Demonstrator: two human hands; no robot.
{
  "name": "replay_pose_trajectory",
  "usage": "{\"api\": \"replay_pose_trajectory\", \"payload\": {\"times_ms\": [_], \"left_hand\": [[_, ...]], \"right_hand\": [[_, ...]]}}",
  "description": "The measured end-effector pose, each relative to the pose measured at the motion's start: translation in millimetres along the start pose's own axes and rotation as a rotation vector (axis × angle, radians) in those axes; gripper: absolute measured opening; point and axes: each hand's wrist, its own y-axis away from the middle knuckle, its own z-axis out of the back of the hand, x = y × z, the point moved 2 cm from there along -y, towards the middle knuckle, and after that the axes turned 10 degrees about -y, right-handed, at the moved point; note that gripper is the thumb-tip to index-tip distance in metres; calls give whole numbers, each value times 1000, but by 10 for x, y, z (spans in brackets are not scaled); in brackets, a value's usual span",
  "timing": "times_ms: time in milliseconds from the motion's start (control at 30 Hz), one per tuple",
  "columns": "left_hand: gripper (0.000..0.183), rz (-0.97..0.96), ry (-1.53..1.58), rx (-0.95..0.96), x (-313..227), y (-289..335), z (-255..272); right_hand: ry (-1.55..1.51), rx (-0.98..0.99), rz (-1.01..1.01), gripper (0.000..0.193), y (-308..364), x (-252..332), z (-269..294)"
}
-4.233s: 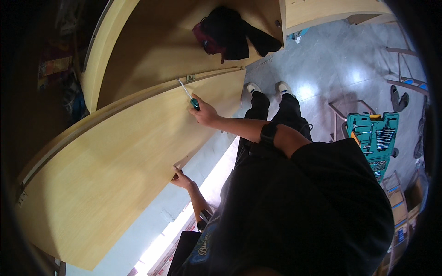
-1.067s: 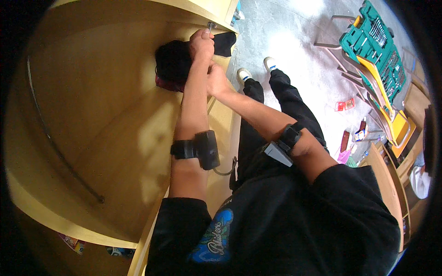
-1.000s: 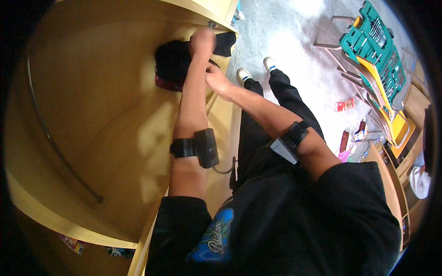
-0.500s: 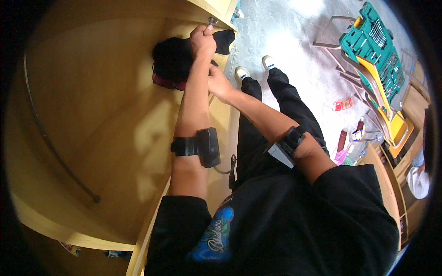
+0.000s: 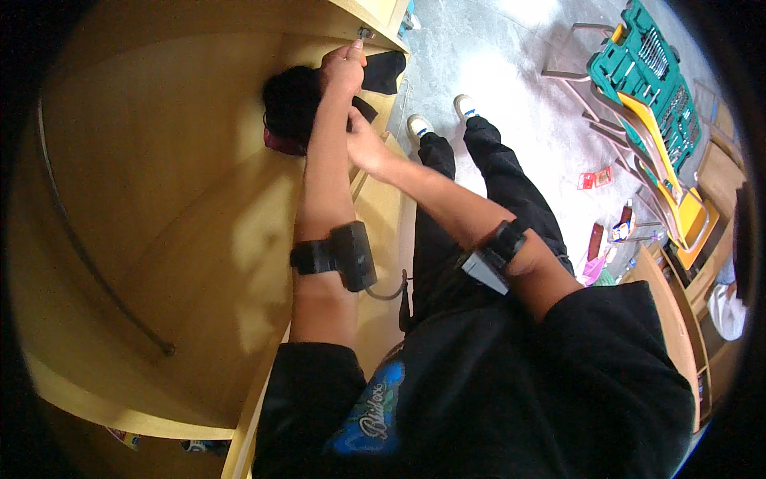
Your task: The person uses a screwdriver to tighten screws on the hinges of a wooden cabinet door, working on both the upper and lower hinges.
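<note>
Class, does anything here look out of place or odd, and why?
A red packet lies loose on the grey floor, as if dropped. A dark bundle sits inside the wooden cabinet near the left hand, perhaps in the way. No spill or damage is clear.

- Seemingly a lived-in room, perhaps a bedroom or dormitory; which, I cannot tell.
- Pale wooden cabinet (image 5: 183,215) with a metal rod (image 5: 73,241), wardrobe-like, dark cloth (image 5: 291,96) inside.
- Grey tiled floor (image 5: 515,140), a red packet (image 5: 594,178) lying there.
- Yellow-backed chair (image 5: 645,124), open green tool case (image 5: 634,52).
</note>
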Motion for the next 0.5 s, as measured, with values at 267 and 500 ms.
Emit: {"api": "replay_pose_trajectory", "payload": {"times_ms": [267, 500], "left_hand": [[45, -15, -80, 87, -31, -48, -16], [47, 274, 255, 181, -45, 126, 29]], "right_hand": [[61, 86, -29, 25, -147, -112, 60], [38, 8, -8, 27, -88, -39, 24]]}}
